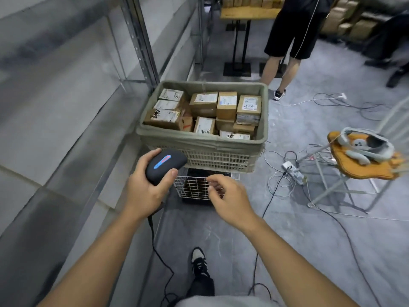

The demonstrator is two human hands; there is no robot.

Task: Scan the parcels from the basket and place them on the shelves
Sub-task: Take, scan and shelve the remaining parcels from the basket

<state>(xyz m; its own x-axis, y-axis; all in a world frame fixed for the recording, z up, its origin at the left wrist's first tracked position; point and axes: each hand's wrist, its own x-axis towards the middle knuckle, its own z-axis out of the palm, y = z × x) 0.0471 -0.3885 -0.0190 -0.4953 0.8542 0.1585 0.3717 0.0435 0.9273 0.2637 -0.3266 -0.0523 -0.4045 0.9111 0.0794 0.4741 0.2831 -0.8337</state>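
1 basket [199, 144] w/ ~12 parcels [226, 105]; left hand [143, 187] grips scanner [164, 166], right hand [230, 193] loose, empty.

My way down into the basket [262, 111] is open from above; parcels [226, 105] fill it closely. The shelf post [141, 41] stands left, a cluttered stool [363, 160] right.

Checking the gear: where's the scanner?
In the head view, the left hand grips the scanner, just before the parcel basket.
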